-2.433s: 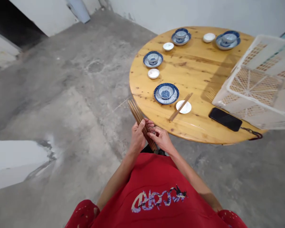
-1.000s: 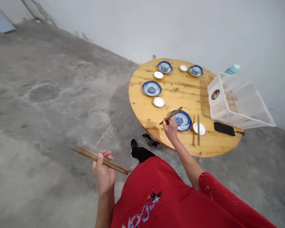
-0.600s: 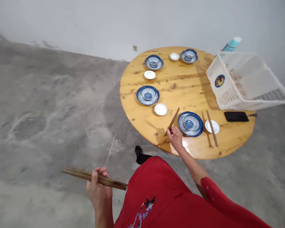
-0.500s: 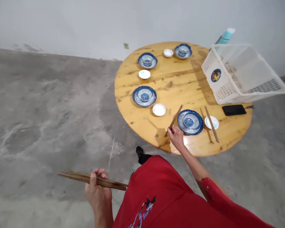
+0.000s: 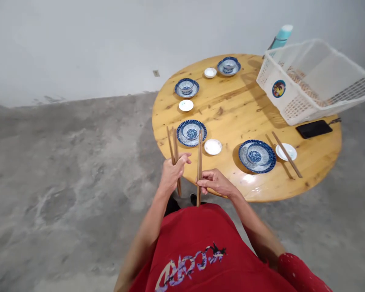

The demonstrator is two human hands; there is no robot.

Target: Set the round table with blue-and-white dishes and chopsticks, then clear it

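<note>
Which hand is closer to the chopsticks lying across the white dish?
Right. The right hand is left of those chopsticks; the left hand is farther left.

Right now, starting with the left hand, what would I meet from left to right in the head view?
Left hand holding chopsticks, right hand holding more chopsticks, rightmost blue-rimmed plate, white dish with other chopsticks across it, black phone.

Left hand (image 5: 172,172) moved in from well off the round table (image 5: 231,121) to its near rim; chopstick bundle (image 5: 175,144) swung from crosswise to pointing tableward. Right hand (image 5: 214,181) shifted to table's near rim, chopstick pair (image 5: 200,156) came to overhang it.
</note>
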